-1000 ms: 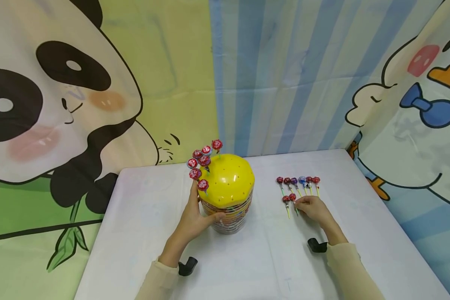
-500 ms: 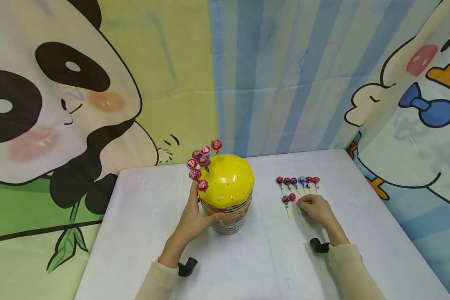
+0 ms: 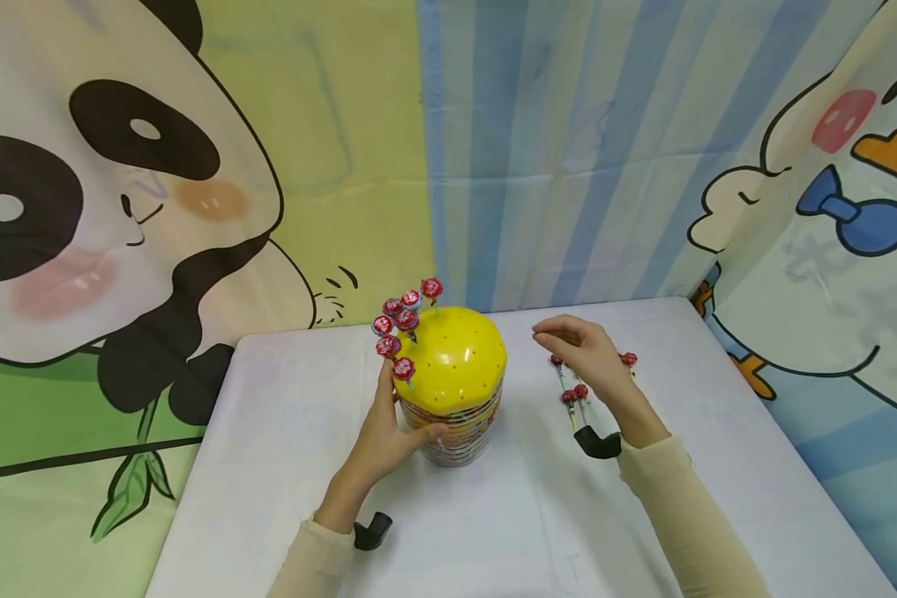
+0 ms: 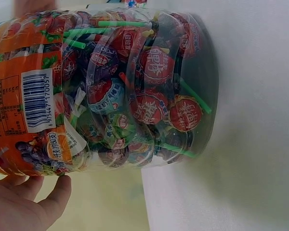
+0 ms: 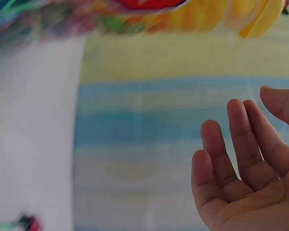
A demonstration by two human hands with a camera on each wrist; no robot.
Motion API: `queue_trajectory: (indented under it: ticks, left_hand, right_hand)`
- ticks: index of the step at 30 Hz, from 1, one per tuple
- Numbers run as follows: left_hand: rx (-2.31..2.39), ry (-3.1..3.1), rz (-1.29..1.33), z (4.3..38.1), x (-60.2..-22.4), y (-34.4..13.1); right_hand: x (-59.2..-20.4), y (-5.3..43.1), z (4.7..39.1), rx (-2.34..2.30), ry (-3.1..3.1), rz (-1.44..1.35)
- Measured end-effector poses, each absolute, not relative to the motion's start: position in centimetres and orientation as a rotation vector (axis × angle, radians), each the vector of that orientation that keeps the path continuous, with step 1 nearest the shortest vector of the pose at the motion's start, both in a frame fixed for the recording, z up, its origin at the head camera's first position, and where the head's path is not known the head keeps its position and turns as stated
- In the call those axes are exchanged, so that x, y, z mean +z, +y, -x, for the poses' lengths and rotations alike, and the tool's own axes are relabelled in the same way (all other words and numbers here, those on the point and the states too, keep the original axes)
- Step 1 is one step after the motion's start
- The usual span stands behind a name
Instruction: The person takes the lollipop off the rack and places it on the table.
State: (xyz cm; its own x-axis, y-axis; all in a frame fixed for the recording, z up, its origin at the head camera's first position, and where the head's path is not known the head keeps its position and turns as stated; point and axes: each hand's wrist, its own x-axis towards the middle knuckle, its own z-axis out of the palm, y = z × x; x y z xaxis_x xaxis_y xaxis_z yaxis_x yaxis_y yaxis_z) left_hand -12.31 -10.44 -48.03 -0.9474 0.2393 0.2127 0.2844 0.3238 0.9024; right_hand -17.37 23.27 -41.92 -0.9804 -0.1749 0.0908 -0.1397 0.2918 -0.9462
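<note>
A clear plastic jar (image 3: 463, 448) with a domed yellow lid (image 3: 459, 357) stands upright, filled with wrapped lollipops. The lid is dotted with small holes, and several red lollipops (image 3: 404, 369) stick up along its left side. My left hand (image 3: 389, 440) grips the jar from the left, thumb across the front. In the left wrist view, fingertips (image 4: 62, 187) rest at the jar's edge beside the barcode label (image 4: 37, 100). To the right, my right hand (image 3: 586, 357) hovers over the table with nothing in it. The right wrist view shows its fingers (image 5: 238, 125) loosely bent.
Beneath the right hand, several loose lollipops (image 3: 571, 398) lie on the white table (image 3: 493, 531), partly hidden by hand and wrist. A black wrist-camera piece juts from each sleeve. Printed cartoon curtains (image 3: 553, 166) hang behind and beside the table.
My right hand has left the lollipops in the near row and moved up and to the left, now covering part of the far row. The left hand and jar stay put.
</note>
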Motion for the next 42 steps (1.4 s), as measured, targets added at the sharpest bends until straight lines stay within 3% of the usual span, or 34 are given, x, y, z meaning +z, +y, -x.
queue_trajectory:
  ticks: [10, 18, 29, 42]
  left_hand:
    - [-1.755, -2.514, 0.525, 12.3, -47.9, -10.3]
    - [-1.744, -2.533, 0.501, 12.4, -47.9, -10.3]
    - [-1.752, -2.531, 0.480, 12.1, -47.8, -10.3]
    - [-1.739, -2.519, 0.492, 12.3, -47.8, -10.5]
  right_hand:
    - [-35.9, 15.8, 19.6, -1.924, 2.247, 0.662]
    - [-34.5, 12.6, 21.2, -1.860, 2.218, 0.732]
    - [-34.6, 11.7, 21.8, -1.776, 2.215, 0.754]
    - [-34.2, 12.6, 21.7, -2.065, 2.122, 0.721]
